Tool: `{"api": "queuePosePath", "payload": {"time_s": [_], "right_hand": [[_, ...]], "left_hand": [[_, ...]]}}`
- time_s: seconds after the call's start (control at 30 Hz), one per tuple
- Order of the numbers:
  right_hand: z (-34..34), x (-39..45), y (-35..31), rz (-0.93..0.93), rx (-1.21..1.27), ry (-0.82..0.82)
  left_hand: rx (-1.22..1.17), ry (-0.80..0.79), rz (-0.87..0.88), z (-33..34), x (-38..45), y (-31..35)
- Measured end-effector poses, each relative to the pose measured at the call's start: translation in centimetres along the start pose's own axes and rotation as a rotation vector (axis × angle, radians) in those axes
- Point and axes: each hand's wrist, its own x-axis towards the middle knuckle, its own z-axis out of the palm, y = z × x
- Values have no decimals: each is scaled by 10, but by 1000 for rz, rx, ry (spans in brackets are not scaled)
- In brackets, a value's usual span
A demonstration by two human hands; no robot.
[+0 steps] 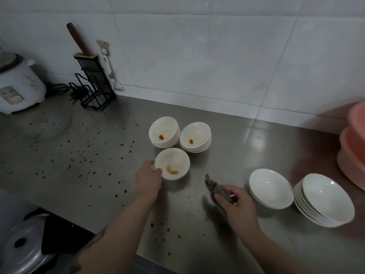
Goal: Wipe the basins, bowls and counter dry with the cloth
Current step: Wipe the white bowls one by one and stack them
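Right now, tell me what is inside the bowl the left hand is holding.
The bowl gripped by the left hand holds a small brown puddle near its bottom, with faint smears above it. Nothing else lies inside. Whatever is under the bowl is hidden by the bowl itself.

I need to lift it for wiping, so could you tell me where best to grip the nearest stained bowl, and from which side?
Grip the stained bowl at its near-left rim, where the left hand already holds it. It sits upright with a thin rim open on that side, while two bowl stacks crowd its far side. The right hand grips the cloth.
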Motion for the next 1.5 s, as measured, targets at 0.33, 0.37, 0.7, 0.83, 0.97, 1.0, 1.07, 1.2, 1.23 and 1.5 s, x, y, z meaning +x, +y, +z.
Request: {"api": "queuePosePath", "payload": {"time_s": [0.33,0.37,0.7,0.83,0.97,1.0,1.07,1.2,1.23,1.5], "right_hand": [[16,12,-11,3,19,-2],[17,13,-12,6,18,-4],[14,15,-16,3,-17,-14],[12,14,-15,16,-12,-26],[11,13,-15,6,-17,-27],[11,13,-15,6,-17,-29],[11,13,-15,0,-13,-26],[9,13,-15,-10,-10,-26],[6,12,-15,-7,-5,-25],[-61,-6,-11,-64,60,115]], "left_hand": [[76,7,50,2,0,5],[90,2,46,2,3,5],[183,-71,8,2,19,11],[191,-83,17,1,20,10],[191,-65,11,2,18,13],[191,-53,11,3,17,14],[183,-51,14,3,16,17],[92,-104,-16,0,20,14],[64,-107,-29,-1,19,14],[-402,-221,-73,-8,-71,42]]}}
